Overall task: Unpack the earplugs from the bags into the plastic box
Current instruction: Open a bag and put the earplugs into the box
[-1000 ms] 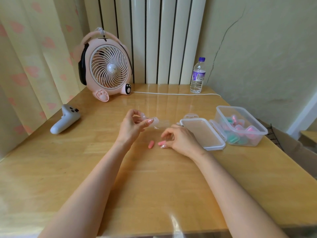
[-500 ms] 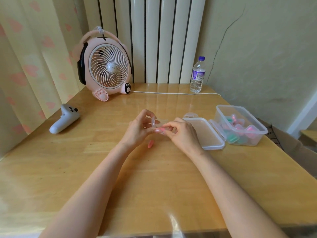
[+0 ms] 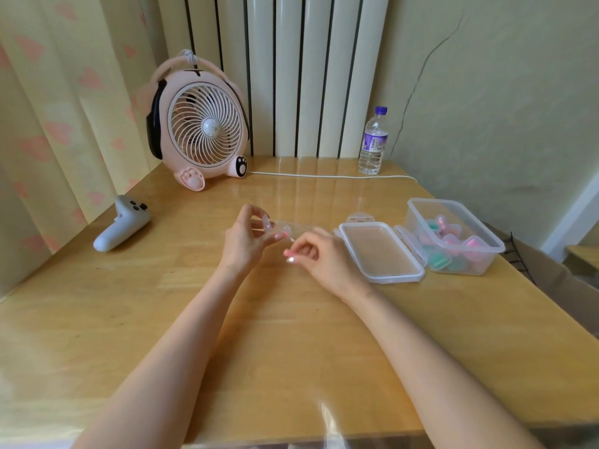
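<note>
Left hand (image 3: 246, 243): pinches the clear bag (image 3: 285, 227), steadying it.
Right hand (image 3: 321, 256): curled fingers pinch, we judge, a pink earplug (image 3: 287, 253).
Plastic box (image 3: 418, 222): uncovered by the table (image 3: 291, 319) right edge, for drop-in.

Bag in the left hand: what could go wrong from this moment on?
The left hand holds the bag over the table, away from the box; whatever slips out may roll off. The lid lies between the right hand and the box, so that hand may knock it on the way across.
</note>
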Available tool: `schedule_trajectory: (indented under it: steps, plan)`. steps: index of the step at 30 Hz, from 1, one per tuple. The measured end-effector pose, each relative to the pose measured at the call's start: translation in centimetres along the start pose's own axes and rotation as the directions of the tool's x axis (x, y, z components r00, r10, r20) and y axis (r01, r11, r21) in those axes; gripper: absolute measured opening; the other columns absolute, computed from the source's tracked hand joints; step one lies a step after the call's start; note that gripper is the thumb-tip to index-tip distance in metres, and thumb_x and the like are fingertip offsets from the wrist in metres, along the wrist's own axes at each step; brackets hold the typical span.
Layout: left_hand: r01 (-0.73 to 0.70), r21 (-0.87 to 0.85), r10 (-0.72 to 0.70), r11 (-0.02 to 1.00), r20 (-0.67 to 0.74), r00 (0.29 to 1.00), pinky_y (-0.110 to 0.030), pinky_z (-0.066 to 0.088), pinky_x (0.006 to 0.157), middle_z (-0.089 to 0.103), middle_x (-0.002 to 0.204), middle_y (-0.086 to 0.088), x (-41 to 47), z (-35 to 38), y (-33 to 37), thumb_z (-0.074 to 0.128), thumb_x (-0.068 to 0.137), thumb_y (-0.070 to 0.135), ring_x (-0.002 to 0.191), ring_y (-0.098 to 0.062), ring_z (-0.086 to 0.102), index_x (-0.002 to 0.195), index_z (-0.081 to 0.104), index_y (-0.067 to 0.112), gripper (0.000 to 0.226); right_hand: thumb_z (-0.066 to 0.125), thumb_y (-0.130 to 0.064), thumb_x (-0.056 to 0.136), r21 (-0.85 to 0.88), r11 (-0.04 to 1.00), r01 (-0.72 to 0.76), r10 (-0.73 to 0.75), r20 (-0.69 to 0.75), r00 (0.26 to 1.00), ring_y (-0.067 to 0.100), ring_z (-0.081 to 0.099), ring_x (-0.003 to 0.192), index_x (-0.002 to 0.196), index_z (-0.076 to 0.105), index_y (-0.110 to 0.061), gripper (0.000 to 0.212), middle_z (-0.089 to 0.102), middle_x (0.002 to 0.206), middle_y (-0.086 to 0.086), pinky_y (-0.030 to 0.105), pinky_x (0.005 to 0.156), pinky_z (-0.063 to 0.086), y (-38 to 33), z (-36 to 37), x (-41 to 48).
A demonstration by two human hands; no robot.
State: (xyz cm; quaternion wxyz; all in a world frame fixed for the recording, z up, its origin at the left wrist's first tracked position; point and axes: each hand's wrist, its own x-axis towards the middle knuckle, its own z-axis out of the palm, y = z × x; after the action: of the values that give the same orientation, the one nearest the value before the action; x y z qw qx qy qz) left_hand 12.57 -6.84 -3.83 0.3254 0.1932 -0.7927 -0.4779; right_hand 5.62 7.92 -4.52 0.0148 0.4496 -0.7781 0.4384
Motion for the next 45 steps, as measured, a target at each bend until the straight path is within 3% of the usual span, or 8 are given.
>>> schedule_trajectory:
  steps: [6, 9, 13, 17, 27, 30, 41, 45]
  plan:
    - [-0.058, -0.079, 0.079, 0.995, 0.298, 0.951, -0.027, 0.050, 0.073, 0.068, 0.103, -0.013, -0.8, 0.8, 1.0, 0.076, 0.072, 0.007, 0.083, -0.019, 0.063, 0.093, 0.047, 0.012, 0.036, 0.064, -0.006, 0.081, 0.437, 0.886, -0.152, 0.257, -0.192, 0.947, 0.015, 0.058, 0.071, 0.081, 0.057, -0.020, 0.016, 0.063, 0.075, 0.002, 0.043, 0.073, 0.051, 0.9, -2.0, 0.6]
    - [-0.087, -0.096, 0.115, 0.992, 0.344, 0.932, -0.030, 0.049, 0.075, 0.067, 0.097, -0.011, -1.1, 1.3, 1.1, 0.077, 0.071, 0.006, 0.083, -0.020, 0.062, 0.093, 0.048, 0.010, 0.037, 0.062, -0.001, 0.084, 0.496, 0.859, -0.127, 0.264, -0.216, 0.940, 0.015, 0.066, 0.072, 0.084, 0.058, -0.017, 0.017, 0.070, 0.077, 0.007, 0.033, 0.072, 0.053, 0.9, -2.4, 0.6]
    - [-0.105, -0.098, 0.132, 0.990, 0.344, 0.930, -0.038, 0.051, 0.079, 0.066, 0.089, -0.008, -1.2, 1.5, 1.0, 0.078, 0.069, 0.004, 0.082, -0.023, 0.064, 0.090, 0.048, 0.016, 0.038, 0.074, -0.010, 0.077, 0.397, 0.907, -0.139, 0.246, -0.234, 0.940, 0.006, 0.062, 0.075, 0.079, 0.068, -0.014, 0.008, 0.072, 0.081, 0.001, 0.016, 0.073, 0.046, 0.9, -2.4, 0.7]
    - [-0.094, -0.166, 0.146, 0.982, 0.339, 0.929, -0.035, 0.051, 0.080, 0.068, 0.096, -0.010, -1.6, 1.4, 1.6, 0.081, 0.060, 0.021, 0.085, -0.021, 0.066, 0.092, 0.048, 0.014, 0.047, 0.073, -0.012, 0.077, 0.279, 0.931, -0.234, 0.289, -0.178, 0.940, 0.006, 0.058, 0.072, 0.081, 0.073, -0.016, 0.005, 0.071, 0.085, 0.000, 0.018, 0.069, 0.043, 1.3, -1.9, 0.8]
    - [-0.210, 0.016, 0.201, 0.978, 0.226, 0.953, -0.020, 0.049, 0.070, 0.060, 0.093, -0.004, -1.2, 2.0, 1.0, 0.084, 0.063, 0.012, 0.071, -0.010, 0.058, 0.093, 0.055, 0.015, 0.042, 0.061, -0.020, 0.091, 0.617, 0.740, -0.269, 0.342, -0.001, 0.940, 0.026, 0.067, 0.066, 0.107, 0.064, -0.009, 0.020, 0.070, 0.082, 0.011, 0.036, 0.069, 0.058, -0.2, -2.1, 0.6]
    - [-0.298, 0.079, 0.274, 0.951, 0.225, 0.935, -0.008, 0.043, 0.068, 0.054, 0.098, -0.006, -1.4, 2.3, 0.8, 0.086, 0.059, 0.017, 0.073, -0.003, 0.053, 0.098, 0.061, 0.011, 0.046, 0.067, -0.012, 0.086, 0.540, 0.790, -0.290, 0.320, 0.040, 0.946, 0.019, 0.064, 0.068, 0.117, 0.058, -0.012, 0.033, 0.066, 0.080, 0.009, 0.032, 0.071, 0.054, -0.2, -2.0, 0.5]
    - [-0.211, -0.032, 0.214, 0.977, 0.134, 0.968, -0.026, 0.051, 0.070, 0.064, 0.089, 0.007, -1.6, 2.7, 3.0, 0.065, 0.086, 0.014, 0.074, -0.008, 0.060, 0.095, 0.061, 0.014, 0.010, 0.067, 0.006, 0.081, 0.525, 0.827, -0.202, 0.307, -0.121, 0.944, 0.014, 0.068, 0.061, 0.105, 0.061, -0.004, 0.026, 0.065, 0.071, 0.012, 0.028, 0.060, 0.057, -0.9, -4.1, 0.9]
    - [-0.193, 0.027, 0.184, 0.981, 0.196, 0.963, -0.019, 0.049, 0.070, 0.065, 0.085, 0.003, -0.8, 2.6, 4.4, 0.063, 0.088, 0.015, 0.069, -0.003, 0.062, 0.100, 0.062, 0.012, 0.013, 0.066, 0.000, 0.081, 0.380, 0.893, -0.243, 0.341, -0.218, 0.914, 0.020, 0.066, 0.069, 0.086, 0.064, -0.020, 0.020, 0.065, 0.076, 0.007, 0.025, 0.059, 0.053, -1.0, -6.6, 1.6]
